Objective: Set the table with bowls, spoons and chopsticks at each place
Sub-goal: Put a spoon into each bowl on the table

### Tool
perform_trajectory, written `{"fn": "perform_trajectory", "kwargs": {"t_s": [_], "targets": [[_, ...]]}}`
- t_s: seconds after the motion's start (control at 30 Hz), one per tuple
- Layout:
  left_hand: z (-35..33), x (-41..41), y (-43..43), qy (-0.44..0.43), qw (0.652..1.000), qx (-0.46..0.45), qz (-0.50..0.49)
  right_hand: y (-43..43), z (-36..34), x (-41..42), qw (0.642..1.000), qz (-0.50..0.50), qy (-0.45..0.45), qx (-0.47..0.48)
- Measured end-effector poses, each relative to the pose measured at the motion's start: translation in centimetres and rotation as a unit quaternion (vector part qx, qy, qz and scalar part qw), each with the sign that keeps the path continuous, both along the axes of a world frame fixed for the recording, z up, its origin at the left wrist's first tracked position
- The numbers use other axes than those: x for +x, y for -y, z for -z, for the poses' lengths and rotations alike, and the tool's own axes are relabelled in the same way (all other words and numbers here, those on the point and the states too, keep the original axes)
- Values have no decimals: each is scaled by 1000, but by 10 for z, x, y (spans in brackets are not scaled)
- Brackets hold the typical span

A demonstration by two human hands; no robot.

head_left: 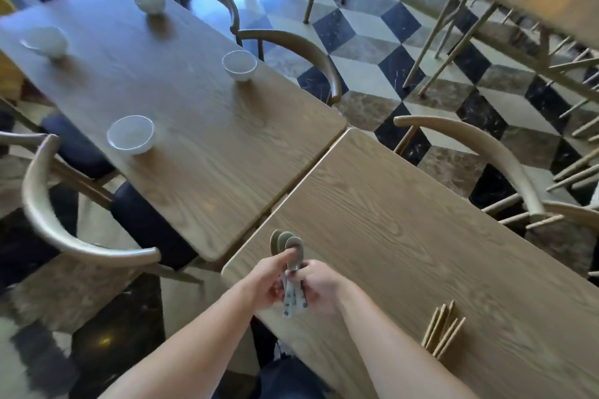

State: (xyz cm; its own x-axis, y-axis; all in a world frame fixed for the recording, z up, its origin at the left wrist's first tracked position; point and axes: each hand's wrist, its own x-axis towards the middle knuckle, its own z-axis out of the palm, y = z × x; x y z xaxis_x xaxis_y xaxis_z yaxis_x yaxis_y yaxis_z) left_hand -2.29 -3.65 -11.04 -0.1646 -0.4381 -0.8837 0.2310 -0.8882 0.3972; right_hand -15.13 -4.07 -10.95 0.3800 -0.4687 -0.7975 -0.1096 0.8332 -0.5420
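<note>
Spoons [289, 248], bunched together, are gripped by the handles in both the left hand [265, 285] and the right hand [319, 288], above the left corner of the near table [405, 220]. Chopsticks [442, 329] are laid in a loose bundle further right on that table, and four white bowls [130, 134] are spread over the far table [181, 91].

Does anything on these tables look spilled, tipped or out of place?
Nothing stands out. All four bowls stand upright on the far table, and the chopsticks lie in a loose bundle on the near table.
</note>
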Motion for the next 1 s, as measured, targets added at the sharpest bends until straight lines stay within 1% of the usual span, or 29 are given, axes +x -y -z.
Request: {"fn": "perform_trajectory", "kwargs": {"t_s": [0.07, 0.13, 0.2, 0.27, 0.3, 0.33, 0.43, 0.5, 0.63, 0.73, 0.77, 0.87, 1.0], "targets": [[-13, 29, -4, -52, 998, -5, -18, 2, -18, 22, 998, -20, 57, -1], [-27, 59, -9, -62, 997, -35, -38, 5, -32, 49, 997, -35, 64, -23], [-40, 89, -13, -34, 996, -58, -61, 6, -41, 83, 998, -34, 20, -54], [-47, 120, -16, 7, 992, -78, -102, 2, -47, 124, 990, -45, -51, -120], [-47, 137, -18, 24, 989, -87, -119, -1, -49, 145, 984, -58, -72, -151], [-50, 154, -19, 42, 985, -93, -137, -5, -54, 166, 979, -74, -77, -176], [-57, 210, -22, 75, 978, -111, -158, -10, -62, 222, 970, -118, -71, -200], [-61, 250, -26, 62, 976, -124, -165, -11, -70, 259, 964, -128, -88, -218], [-71, 324, -41, 13, 972, -156, -176, -13, -76, 327, 956, -104, -125, -244], [-75, 368, -52, -10, 964, -163, -209, -16, -81, 365, 936, -85, -193, -283], [-76, 381, -55, -10, 961, -164, -221, -17, -82, 375, 933, -83, -201, -287], [-81, 406, -62, 2, 954, -170, -247, -16, -82, 398, 940, -96, -169, -279], [-75, 431, -56, -6, 955, -162, -248, -4, -84, 415, 953, -108, -111, -262]]}}
